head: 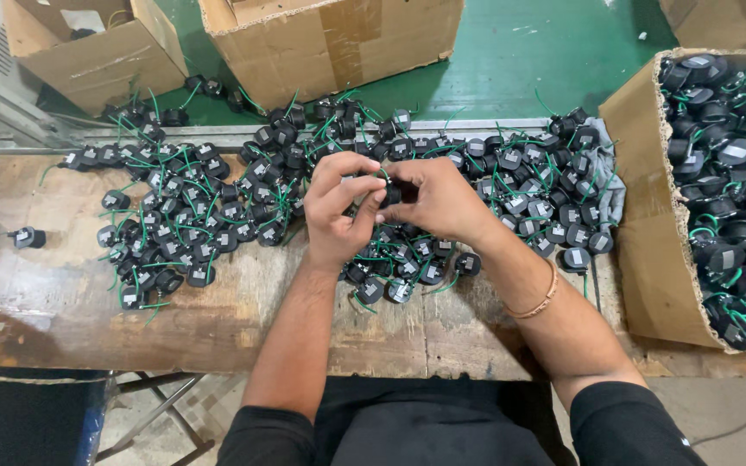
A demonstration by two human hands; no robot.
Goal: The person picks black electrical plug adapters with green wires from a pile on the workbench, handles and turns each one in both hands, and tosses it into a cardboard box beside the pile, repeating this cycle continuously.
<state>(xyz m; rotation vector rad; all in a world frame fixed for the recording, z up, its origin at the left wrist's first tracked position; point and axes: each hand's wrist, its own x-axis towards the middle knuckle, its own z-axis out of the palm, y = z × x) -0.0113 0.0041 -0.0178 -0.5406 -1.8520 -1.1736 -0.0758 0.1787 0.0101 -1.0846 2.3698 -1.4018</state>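
My left hand (338, 211) and my right hand (433, 198) meet over the middle of a worn wooden bench (62, 302). Between their fingertips they pinch one small black round part with green wires (388, 195). Both hands grip it, fingers curled. Right under and around the hands lies a wide heap of the same black parts with green leads (209, 216), spread from left to right across the bench. A thin bracelet (539, 302) circles my right wrist.
A torn cardboard box (649, 207) full of the same black parts stands at the right. Two more cardboard boxes (330, 43) sit on the green floor beyond the bench. One lone part (26, 237) lies at the far left. A metal rail (218, 136) runs along the bench's far edge.
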